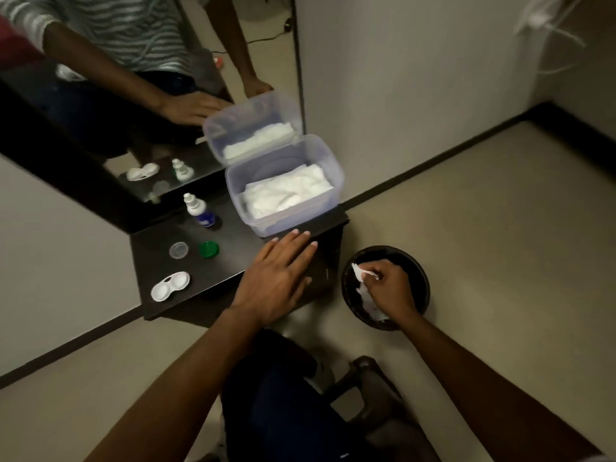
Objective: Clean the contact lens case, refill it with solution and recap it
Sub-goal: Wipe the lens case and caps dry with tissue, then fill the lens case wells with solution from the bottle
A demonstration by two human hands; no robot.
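Observation:
A white contact lens case (pixel 170 286) lies uncapped near the front left of the small dark table (pixel 230 261). Its two caps, one clear (pixel 179 250) and one green (pixel 208 250), sit apart behind it. A small solution bottle (pixel 199 210) with a white nozzle stands farther back. My left hand (pixel 276 278) rests flat on the table's right part, fingers straight. My right hand (pixel 390 288) is over a black bin (pixel 423 295) on the floor and pinches a crumpled white tissue (pixel 361 273).
A clear plastic tub (pixel 333 181) holding white tissues stands at the table's back right. A mirror (pixel 140 105) leans against the wall behind the table. More tissue scraps lie in the bin. A dark chair (pixel 366 391) is beneath me.

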